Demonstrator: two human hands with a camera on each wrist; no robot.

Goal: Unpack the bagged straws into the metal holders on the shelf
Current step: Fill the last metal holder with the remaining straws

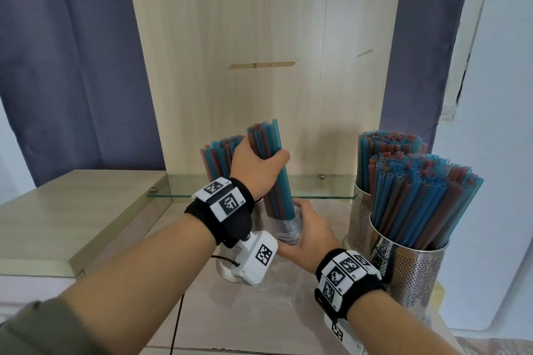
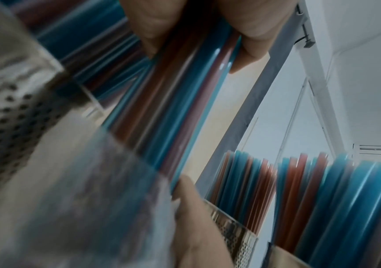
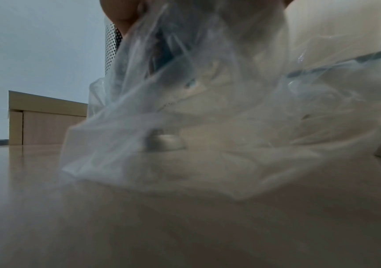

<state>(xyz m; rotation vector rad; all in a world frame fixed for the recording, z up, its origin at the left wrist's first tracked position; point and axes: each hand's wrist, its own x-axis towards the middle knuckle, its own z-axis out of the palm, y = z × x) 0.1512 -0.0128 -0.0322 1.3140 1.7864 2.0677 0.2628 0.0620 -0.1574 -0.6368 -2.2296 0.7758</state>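
Note:
My left hand point(image 1: 257, 168) grips a bundle of blue and red straws point(image 1: 272, 181) near its upper half, holding it upright and slightly tilted. The bundle's lower end still sits in a clear plastic bag point(image 1: 285, 229), which my right hand point(image 1: 310, 235) grips around its mouth. In the left wrist view the straw bundle point(image 2: 175, 108) runs diagonally between my fingers point(image 2: 251, 36) and the blurred bag point(image 2: 97, 190). In the right wrist view the loose bag point(image 3: 207, 101) trails down onto the wooden top. A perforated metal holder point(image 1: 255, 216) with straws stands behind my left wrist.
Two full perforated metal holders stand at the right, the near one point(image 1: 412, 271) and the far one point(image 1: 359, 210). A glass shelf point(image 1: 314, 186) crosses behind the hands. A raised wooden block point(image 1: 78, 210) lies at the left. A wooden back panel point(image 1: 259, 52) rises behind.

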